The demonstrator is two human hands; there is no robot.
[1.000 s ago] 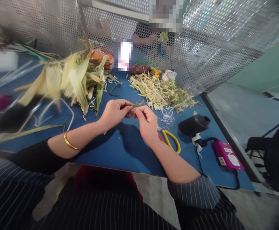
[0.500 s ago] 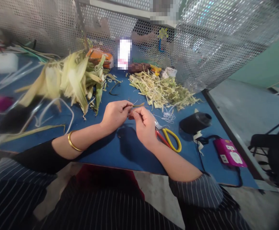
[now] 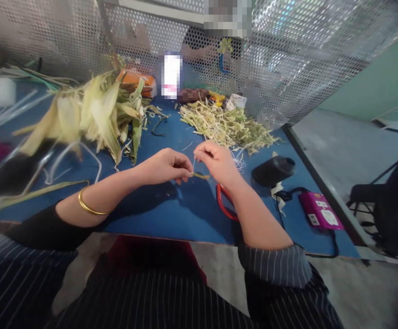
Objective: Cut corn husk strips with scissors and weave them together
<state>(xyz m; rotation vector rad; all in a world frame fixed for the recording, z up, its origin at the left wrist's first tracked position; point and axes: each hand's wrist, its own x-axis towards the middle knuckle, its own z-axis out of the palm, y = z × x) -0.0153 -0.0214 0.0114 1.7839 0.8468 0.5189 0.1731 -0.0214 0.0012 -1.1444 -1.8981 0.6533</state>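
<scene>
Right hand [image 3: 219, 164] has drawn away, strip [image 3: 202, 176] seemingly jutting from left hand [image 3: 166, 167].

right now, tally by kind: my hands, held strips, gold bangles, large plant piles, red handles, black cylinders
Your hands: 2, left hand and right hand
Held strip: 1
Gold bangle: 1
Large plant piles: 2, leaves and shreds
Red handle: 1
Black cylinder: 1
Total: 8

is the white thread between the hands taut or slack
Looks taut: the white thread runs straight from the right hand down to the left hand.

Pinstriped sleeves [image 3: 276, 265] — gold bangle [image 3: 86, 208]
</scene>
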